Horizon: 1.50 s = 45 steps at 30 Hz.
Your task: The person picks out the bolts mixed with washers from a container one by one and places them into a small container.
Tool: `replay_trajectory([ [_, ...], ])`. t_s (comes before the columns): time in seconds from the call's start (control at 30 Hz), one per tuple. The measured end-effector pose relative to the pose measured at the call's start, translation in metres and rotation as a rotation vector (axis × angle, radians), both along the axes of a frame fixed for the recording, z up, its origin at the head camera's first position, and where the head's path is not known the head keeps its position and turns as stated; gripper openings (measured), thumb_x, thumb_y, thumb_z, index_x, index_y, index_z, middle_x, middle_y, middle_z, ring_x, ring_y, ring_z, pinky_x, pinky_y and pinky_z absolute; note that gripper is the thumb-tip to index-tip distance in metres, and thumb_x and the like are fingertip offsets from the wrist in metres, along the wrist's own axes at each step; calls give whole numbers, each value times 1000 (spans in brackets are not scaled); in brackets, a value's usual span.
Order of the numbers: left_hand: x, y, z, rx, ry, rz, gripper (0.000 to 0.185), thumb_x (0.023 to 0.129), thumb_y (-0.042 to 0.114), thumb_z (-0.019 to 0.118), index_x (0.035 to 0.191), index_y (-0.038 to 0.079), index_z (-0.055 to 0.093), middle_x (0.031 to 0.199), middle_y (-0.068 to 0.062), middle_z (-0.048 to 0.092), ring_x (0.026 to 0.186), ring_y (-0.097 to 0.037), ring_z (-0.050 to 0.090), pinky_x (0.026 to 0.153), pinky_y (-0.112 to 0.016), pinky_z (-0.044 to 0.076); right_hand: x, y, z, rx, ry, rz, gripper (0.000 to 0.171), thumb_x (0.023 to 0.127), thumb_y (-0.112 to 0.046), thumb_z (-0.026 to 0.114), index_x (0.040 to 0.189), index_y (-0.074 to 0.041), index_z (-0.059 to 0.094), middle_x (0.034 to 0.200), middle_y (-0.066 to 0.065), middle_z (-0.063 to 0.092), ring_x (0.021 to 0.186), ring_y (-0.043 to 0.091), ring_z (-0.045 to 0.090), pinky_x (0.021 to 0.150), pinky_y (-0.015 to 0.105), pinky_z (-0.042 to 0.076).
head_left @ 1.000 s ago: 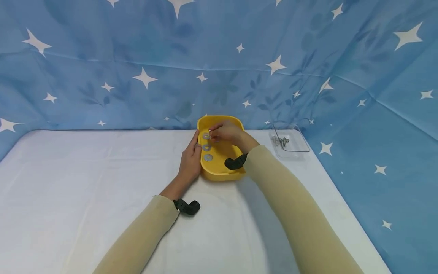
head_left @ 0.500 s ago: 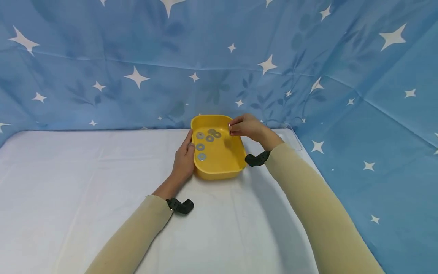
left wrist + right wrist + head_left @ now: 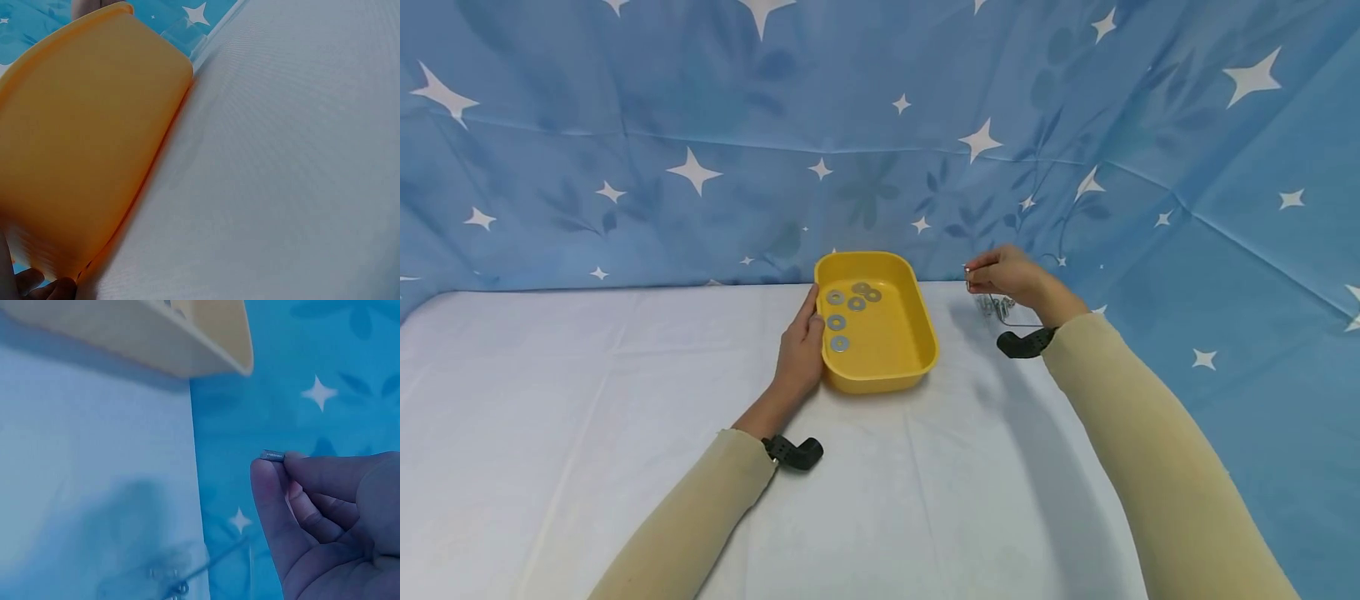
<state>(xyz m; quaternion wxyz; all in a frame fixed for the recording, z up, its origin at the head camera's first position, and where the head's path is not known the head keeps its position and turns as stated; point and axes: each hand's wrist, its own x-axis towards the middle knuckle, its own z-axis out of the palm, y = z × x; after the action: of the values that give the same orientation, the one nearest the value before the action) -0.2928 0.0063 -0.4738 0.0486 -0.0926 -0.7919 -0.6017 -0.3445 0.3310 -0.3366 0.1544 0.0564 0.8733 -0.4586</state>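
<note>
Your right hand (image 3: 1011,275) has a small metal screw (image 3: 272,455) pinched between thumb and forefinger, held up in the air above the clear plastic dish (image 3: 1022,315) at the right end of the table (image 3: 625,433). More little screws (image 3: 992,307) lie in that dish, right under your hand. Your left hand (image 3: 799,354) lies flat-fingered against the left wall of the yellow tray (image 3: 917,367), steadying it rather than gripping anything. Six flat washers (image 3: 837,322) lie on the tray floor near its left and far side.

About handling: the screw looks tiny, stiff and light, so weight's a non-issue, but I'd guess the smooth metal gets slippery between fingertips. Only the tip pokes out of your pinch right now. A hold across the shank near the middle seems safest to me; if you grab just one end, it could twist and pop out. The washers are thin and lie flat, so they're probably fiddly to lift by an edge.
</note>
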Motion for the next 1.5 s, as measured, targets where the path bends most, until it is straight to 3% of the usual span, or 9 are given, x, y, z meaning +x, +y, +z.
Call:
replay_trajectory([
  [0.3,-1,-1,0,5,-2,11,56,106,30,26,162,33,21,167,12,25,155,-11,24,128,-38,23,1,31,-3,108,8,-1,38,103,-8,53,136,10,50,125,19,58,93,10,68,85,23,59],
  [0.43,0,0,0,20,-6,7,56,106,30,27,162,32,21,167,13,24,155,-10,23,128,-38,23,-1,46,-10,180,-4,-39,32,101,-6,54,128,11,55,112,16,64,85,10,70,86,30,60],
  [0.7,-1,1,0,22,6,6,57,106,29,27,162,31,22,167,13,26,155,-9,24,127,-38,23,-8,62,-35,202,-35,-79,29,99,-2,56,124,14,57,98,9,65,76,9,70,91,38,60],
  [0.93,-1,1,-1,30,-2,9,56,105,30,27,161,34,22,166,14,26,155,-8,24,127,-38,24,-14,63,-49,259,-40,-91,24,98,-5,58,116,10,62,86,4,66,68,6,67,70,25,58],
  [1.2,-2,2,-1,34,-7,6,56,106,30,27,161,34,22,166,14,27,155,-7,24,127,-37,23,-18,63,-54,294,-50,-120,22,96,-5,60,113,9,64,80,3,66,66,8,66,69,27,58],
  [1.5,-1,1,0,41,-5,7,56,106,29,29,161,34,23,166,13,28,154,-8,26,127,-37,24,-20,62,-61,275,-76,-147,22,96,-5,61,114,7,63,85,4,66,64,7,65,66,25,58],
])
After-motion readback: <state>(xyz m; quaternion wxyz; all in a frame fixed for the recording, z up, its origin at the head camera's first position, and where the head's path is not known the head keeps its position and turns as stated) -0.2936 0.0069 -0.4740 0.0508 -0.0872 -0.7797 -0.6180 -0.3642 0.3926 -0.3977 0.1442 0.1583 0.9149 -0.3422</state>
